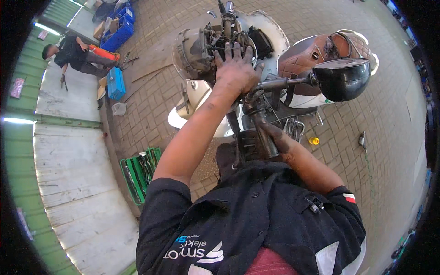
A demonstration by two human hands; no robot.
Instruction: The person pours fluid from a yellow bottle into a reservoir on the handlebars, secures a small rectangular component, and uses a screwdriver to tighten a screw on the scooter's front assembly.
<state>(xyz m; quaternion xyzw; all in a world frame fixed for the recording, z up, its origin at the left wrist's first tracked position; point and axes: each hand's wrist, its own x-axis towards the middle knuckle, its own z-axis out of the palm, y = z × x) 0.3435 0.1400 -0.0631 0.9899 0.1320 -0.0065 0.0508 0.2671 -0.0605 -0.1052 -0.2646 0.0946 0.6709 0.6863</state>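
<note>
Before me stands a partly stripped cream scooter (198,87) with its handlebar area uncovered. My left hand (236,71) lies across the exposed wiring and parts between the handlebars, fingers spread and pointing away from me. My right hand (271,130) reaches down behind the near handlebar grip (266,140); its fingers are hidden there. A black, rounded mirror (343,80) sticks out to the right on a stem from the handlebar. Left of my left hand is a dusty, rounded front housing (190,52). The brown quilted seat (298,59) is beyond the mirror.
An open green toolbox (140,172) full of tools stands at left. Farther off are a blue toolbox (116,84), blue crates (121,32) and another person (71,52) bending down. A yellow cap (314,140) and a corded tool (363,140) lie on the paving at right.
</note>
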